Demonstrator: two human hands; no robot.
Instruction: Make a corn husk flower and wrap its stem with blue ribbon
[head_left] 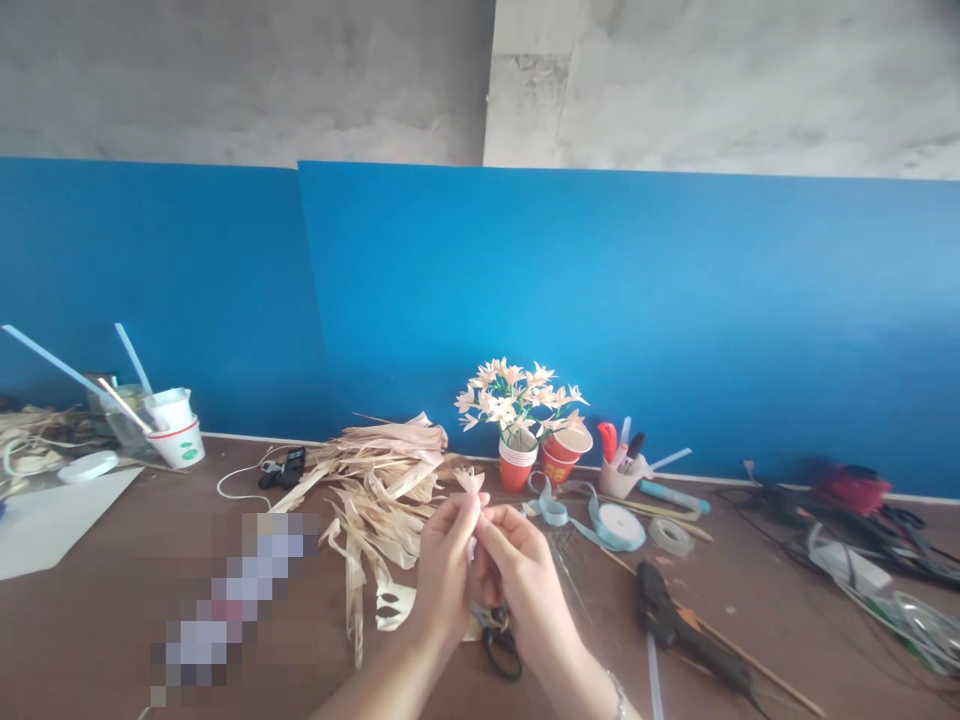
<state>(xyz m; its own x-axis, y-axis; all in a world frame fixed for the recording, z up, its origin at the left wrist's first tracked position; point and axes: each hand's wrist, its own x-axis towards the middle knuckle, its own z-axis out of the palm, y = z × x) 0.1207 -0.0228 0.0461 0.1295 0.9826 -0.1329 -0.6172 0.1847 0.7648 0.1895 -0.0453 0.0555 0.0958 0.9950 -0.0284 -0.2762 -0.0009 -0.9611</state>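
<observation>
My left hand (444, 565) and my right hand (517, 570) meet above the brown table (112, 620), fingers pinched together. Between the fingertips sits a small pale husk flower (471, 481), its petals sticking up above my left thumb. Both hands grip its base. Behind them lies a pile of dried corn husk strips (382, 480). Black-handled scissors (499, 640) rest on the table under my wrists.
Two red paper cups (540, 460), one holding finished husk flowers (517, 395), stand by the blue wall. A light blue ribbon roll (619, 525), a tape roll (670, 537), a black glue gun (675, 625), a pen cup (622, 475) and tangled cables (847, 530) lie right. White cups (176, 430) stand left.
</observation>
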